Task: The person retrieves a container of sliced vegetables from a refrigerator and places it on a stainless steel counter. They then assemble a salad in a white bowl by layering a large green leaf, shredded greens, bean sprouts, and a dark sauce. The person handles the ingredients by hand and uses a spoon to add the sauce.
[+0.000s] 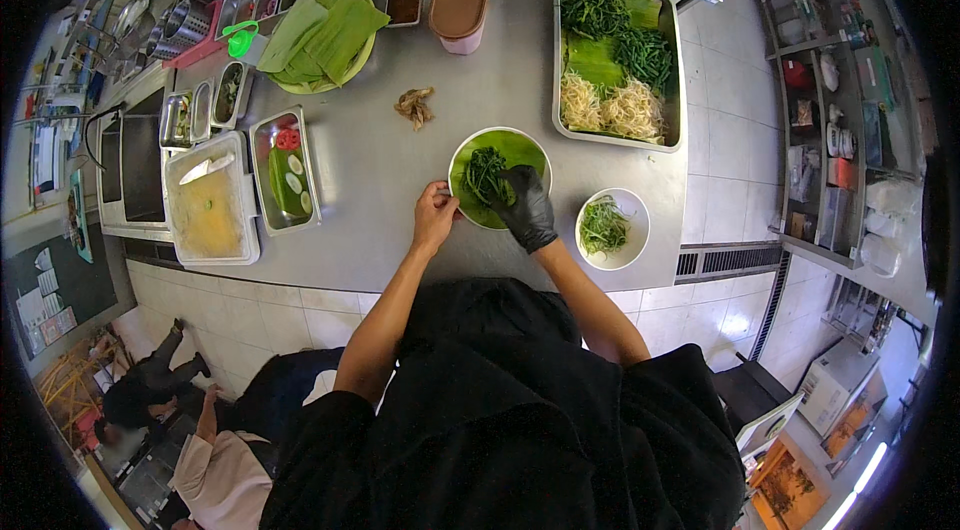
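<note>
A white bowl (549, 166) lined with green banana leaf stands on the steel table in front of me. My left hand (436, 217), bare, grips its rim at the left, thumb and fingers closed on the edge. A clump of dark leafy greens (485, 175) lies inside on the leaf. Reaching in from the right, my right hand (527, 210) wears a black glove, its fingers closed against the greens and partly hiding them. Just right of it stands a smaller white bowl (638, 238) of pale green shredded vegetables (603, 224).
A steel tray (556, 60) at the far right holds greens and bean sprouts (635, 113). Banana leaves (330, 35) fill a basin at the far left. Nearer stand a cucumber tray (313, 195) and a white tub (250, 230). A crumpled brown scrap (414, 107) lies mid-table. People (225, 470) are behind left.
</note>
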Demonstrator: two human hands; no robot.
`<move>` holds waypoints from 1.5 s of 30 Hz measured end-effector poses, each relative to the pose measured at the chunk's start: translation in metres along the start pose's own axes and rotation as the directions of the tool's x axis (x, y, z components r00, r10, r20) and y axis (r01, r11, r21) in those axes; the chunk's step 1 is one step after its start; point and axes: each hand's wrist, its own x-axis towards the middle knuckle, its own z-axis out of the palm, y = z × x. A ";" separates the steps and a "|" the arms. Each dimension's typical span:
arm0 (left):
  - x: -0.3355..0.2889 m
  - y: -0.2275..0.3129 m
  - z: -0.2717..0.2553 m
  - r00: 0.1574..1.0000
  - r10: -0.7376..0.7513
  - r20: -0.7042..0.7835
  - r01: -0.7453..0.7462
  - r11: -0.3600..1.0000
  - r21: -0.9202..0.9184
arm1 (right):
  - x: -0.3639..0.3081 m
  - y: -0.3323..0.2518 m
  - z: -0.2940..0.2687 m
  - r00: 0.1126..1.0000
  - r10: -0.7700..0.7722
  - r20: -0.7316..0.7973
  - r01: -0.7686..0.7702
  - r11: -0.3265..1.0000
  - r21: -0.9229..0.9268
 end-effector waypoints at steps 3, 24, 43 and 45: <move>-0.001 0.002 0.000 1.000 -0.021 0.015 0.020 1.000 0.009 | -0.005 -0.007 0.015 0.996 -0.090 0.000 0.089 0.987 -0.137; 0.019 -0.003 -0.015 0.989 -0.071 0.126 0.090 0.984 -0.152 | 0.173 0.106 -0.162 0.988 -0.064 0.141 0.088 0.981 -0.172; 0.020 0.003 -0.016 0.981 -0.045 0.191 0.080 0.981 -0.177 | 0.161 0.107 -0.114 0.997 0.037 0.067 -0.014 0.948 -0.317; 0.021 0.003 -0.016 0.980 -0.046 0.191 0.081 0.980 -0.181 | 0.161 0.119 -0.119 0.999 -0.036 -0.007 0.031 0.939 -0.343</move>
